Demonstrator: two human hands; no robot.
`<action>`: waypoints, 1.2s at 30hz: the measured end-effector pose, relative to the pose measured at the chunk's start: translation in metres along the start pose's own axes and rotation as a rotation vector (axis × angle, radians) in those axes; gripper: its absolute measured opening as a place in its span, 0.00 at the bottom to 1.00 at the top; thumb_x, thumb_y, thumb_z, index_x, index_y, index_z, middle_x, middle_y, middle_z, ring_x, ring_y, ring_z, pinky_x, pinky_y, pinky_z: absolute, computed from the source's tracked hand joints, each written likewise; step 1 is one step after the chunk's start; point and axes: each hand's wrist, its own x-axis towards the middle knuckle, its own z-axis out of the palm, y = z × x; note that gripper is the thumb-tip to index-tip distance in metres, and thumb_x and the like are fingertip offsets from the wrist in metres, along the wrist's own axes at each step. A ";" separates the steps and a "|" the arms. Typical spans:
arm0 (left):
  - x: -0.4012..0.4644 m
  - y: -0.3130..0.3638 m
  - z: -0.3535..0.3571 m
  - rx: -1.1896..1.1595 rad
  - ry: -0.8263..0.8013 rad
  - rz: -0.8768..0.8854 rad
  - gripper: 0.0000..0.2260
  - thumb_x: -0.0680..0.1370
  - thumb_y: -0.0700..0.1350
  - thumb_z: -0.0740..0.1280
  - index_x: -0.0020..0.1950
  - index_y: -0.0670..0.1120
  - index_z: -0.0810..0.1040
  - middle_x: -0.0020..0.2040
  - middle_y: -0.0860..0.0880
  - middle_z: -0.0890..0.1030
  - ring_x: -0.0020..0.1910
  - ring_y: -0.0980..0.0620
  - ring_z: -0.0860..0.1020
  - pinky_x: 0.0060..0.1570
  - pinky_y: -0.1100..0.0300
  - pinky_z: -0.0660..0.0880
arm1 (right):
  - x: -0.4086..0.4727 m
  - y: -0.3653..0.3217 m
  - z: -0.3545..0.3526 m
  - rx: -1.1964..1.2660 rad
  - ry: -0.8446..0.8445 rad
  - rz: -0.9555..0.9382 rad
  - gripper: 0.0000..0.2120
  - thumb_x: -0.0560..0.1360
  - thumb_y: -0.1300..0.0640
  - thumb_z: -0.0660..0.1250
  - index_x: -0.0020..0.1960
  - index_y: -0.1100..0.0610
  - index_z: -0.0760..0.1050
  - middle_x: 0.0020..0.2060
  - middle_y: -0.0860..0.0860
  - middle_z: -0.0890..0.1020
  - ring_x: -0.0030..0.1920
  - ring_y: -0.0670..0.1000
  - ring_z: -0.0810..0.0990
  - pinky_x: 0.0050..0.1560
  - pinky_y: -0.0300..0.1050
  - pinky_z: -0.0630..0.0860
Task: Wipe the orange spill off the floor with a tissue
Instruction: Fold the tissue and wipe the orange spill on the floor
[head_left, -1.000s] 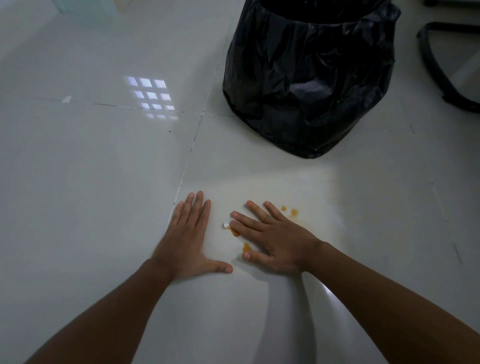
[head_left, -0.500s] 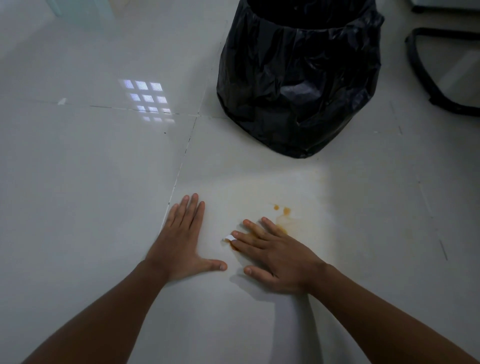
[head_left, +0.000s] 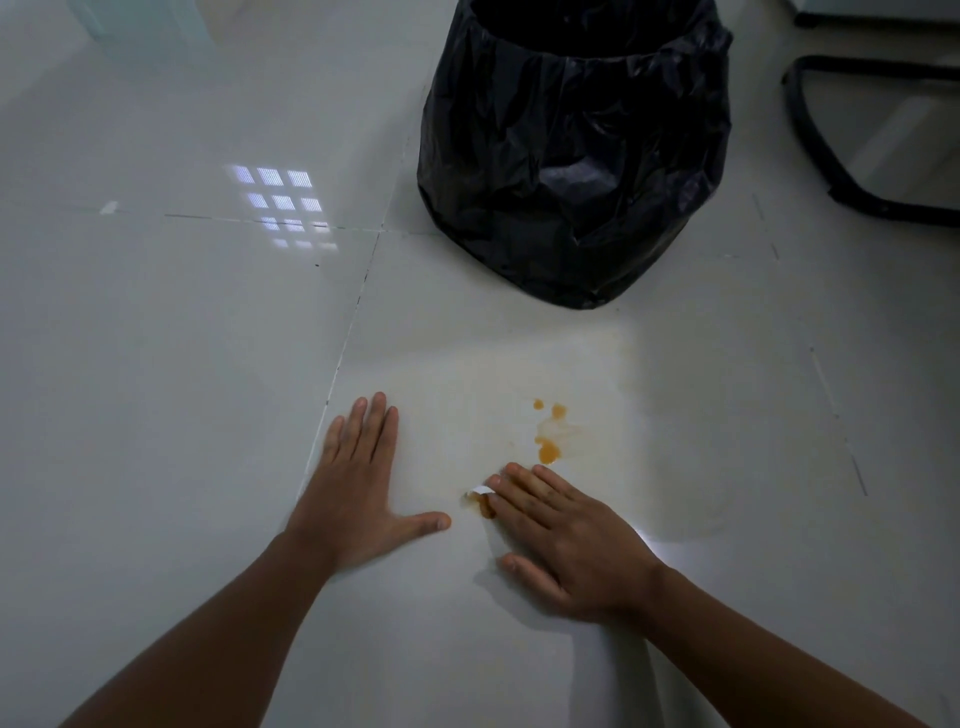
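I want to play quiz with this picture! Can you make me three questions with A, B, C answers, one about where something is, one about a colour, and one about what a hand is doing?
1. Where is the bin?
A. Beyond the spill
B. Under the left hand
C. Behind the person

2. What colour is the spill?
A. Blue
B. Orange
C. Green

3. What is the right hand doing?
A. Waving in the air
B. Lifting the bin
C. Pressing a tissue flat on the floor

Answers:
1. A, the bin stands farther away than the orange blobs.
2. B, the drops and smear look orange.
3. C, a white tissue edge peeks out under its fingers; the left hand lies flat and bare.
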 end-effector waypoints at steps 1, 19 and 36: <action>0.000 0.000 0.000 0.002 -0.003 -0.006 0.62 0.62 0.85 0.46 0.81 0.43 0.38 0.81 0.45 0.34 0.80 0.47 0.32 0.80 0.46 0.41 | -0.002 -0.001 0.000 -0.010 0.024 0.010 0.28 0.82 0.44 0.55 0.77 0.59 0.64 0.76 0.54 0.65 0.78 0.55 0.59 0.76 0.54 0.60; -0.003 0.011 0.006 -0.023 0.021 -0.050 0.68 0.57 0.88 0.49 0.81 0.43 0.37 0.80 0.46 0.31 0.79 0.47 0.30 0.79 0.45 0.37 | -0.032 0.019 -0.011 -0.067 -0.006 0.430 0.32 0.83 0.41 0.49 0.81 0.57 0.51 0.80 0.51 0.52 0.79 0.47 0.44 0.77 0.40 0.36; -0.005 0.011 0.005 -0.001 0.044 -0.039 0.66 0.59 0.87 0.50 0.81 0.41 0.40 0.82 0.44 0.37 0.80 0.46 0.34 0.79 0.42 0.42 | 0.022 0.027 -0.019 0.171 0.280 0.692 0.30 0.83 0.47 0.56 0.80 0.60 0.55 0.80 0.56 0.57 0.80 0.52 0.51 0.78 0.45 0.44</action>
